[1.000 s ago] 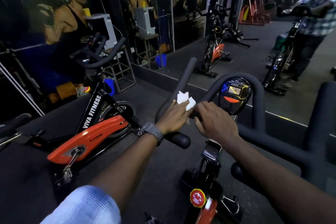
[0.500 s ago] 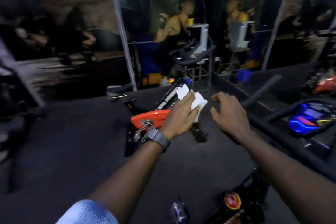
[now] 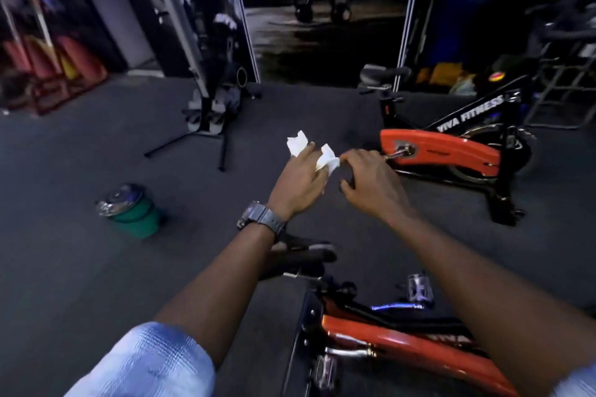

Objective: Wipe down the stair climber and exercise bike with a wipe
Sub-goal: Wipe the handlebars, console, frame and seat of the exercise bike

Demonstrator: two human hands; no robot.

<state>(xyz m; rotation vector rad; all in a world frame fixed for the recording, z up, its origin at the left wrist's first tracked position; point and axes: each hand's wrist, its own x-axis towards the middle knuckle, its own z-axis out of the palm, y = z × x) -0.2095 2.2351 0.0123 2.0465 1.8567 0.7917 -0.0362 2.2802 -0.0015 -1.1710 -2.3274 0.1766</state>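
Above the dark floor (image 3: 80, 267), the wipe (image 3: 325, 158) sits crumpled between the left hand (image 3: 298, 179) fingers, clear of both bikes. Risk: the loose pinch could let it drop to the floor. The right hand (image 3: 371, 184) hovers just beside it, fingers loosely curled, holding nothing. The nearest exercise bike (image 3: 403, 345) stands below.

Left hand (image 3: 298, 182) pinching white wipe (image 3: 311, 150), right hand (image 3: 371, 182) beside, fingers curled

A bin (image 3: 134, 213) stands on the floor (image 3: 64, 267) at left, one bike (image 3: 451, 151) at right, another (image 3: 403, 345) nearest, below the arms.
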